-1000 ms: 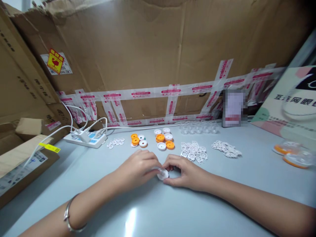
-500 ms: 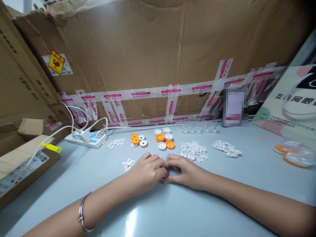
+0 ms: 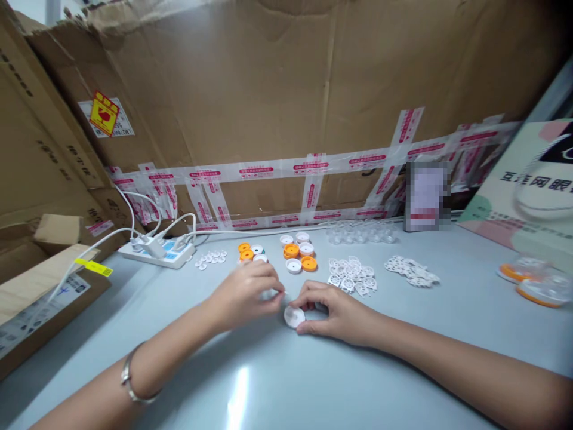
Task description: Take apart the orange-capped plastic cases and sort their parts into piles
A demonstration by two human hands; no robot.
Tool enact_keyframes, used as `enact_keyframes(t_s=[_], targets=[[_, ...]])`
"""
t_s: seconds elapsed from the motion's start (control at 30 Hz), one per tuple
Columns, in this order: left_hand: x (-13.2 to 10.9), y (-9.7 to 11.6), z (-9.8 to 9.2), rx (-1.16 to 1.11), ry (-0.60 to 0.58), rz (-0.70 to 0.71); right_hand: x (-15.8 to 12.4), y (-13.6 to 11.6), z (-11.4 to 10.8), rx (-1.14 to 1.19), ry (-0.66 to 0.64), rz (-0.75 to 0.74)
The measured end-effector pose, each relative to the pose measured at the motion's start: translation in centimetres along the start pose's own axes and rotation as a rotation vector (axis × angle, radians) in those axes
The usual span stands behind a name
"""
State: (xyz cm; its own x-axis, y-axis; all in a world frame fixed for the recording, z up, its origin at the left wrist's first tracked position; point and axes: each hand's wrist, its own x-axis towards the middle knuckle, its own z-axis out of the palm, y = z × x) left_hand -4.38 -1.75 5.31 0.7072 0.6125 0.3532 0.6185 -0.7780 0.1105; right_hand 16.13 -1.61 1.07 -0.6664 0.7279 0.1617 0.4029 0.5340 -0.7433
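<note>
Between the thumb and fingers of my right hand point(image 3: 335, 312) is a white round plastic piece point(image 3: 293, 318), held by its edge low over the table or on it. Its face looks pale and slightly blurred. To the left, apart from that piece, my left hand point(image 3: 248, 295) has its thumb and fingertips pinched together. A tiny whitish speck shows at those fingertips, too small to name. Beyond my hands lie orange and white round caps point(image 3: 308, 263), and a pile of white cut-out plastic parts point(image 3: 351, 276) sits past my right hand.
Small white discs point(image 3: 210, 258) lie near a power strip point(image 3: 168, 254) with plugged cables. Clear plastic pieces point(image 3: 362, 233) line the back by a phone-like object point(image 3: 423, 197). More white parts point(image 3: 412, 270) and orange-based clear domes point(image 3: 544, 286) are rightward. Cardboard point(image 3: 268, 89) walls the back.
My left hand has moved left, away from my right hand, uncovering the white round piece. My right hand stays in nearly the same place.
</note>
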Motion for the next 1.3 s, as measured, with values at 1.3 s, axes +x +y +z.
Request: enact_keyframes(t_s=[1.3], targets=[[-0.4, 1.0, 2.1, 0.389, 0.126, 0.468, 0.2, 0.2, 0.3, 0.001, 0.038, -0.029]])
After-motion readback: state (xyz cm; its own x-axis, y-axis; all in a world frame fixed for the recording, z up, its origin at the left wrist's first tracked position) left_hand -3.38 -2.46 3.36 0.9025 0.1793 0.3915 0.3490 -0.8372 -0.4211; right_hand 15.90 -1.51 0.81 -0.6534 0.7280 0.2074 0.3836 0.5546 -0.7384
